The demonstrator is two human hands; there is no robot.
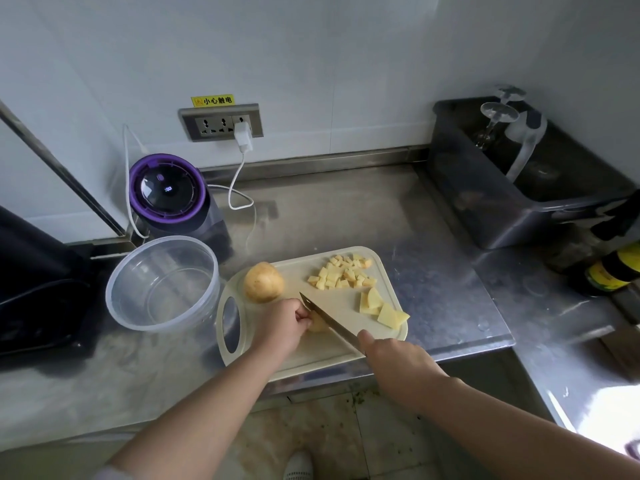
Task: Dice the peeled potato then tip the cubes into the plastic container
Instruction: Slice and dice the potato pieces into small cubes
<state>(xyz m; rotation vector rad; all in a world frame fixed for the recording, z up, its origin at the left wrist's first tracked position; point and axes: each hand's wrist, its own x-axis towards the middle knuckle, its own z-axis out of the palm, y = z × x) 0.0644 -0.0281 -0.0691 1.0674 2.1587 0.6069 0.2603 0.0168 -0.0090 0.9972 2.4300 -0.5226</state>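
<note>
A pale cutting board lies on the steel counter. My left hand holds down a piece of peeled potato, fingers curled over it. My right hand grips the handle of a knife, whose blade lies against the potato piece beside my left fingers. A whole potato sits at the board's far left corner. Several small cubes are piled at the far side, with a few flat slices to the right. The clear plastic container stands empty, left of the board.
A purple-lidded appliance stands behind the container, its white cable running to a wall socket. A dark bin is at far left. A grey tub and bottles stand at right. The counter edge runs just under the board.
</note>
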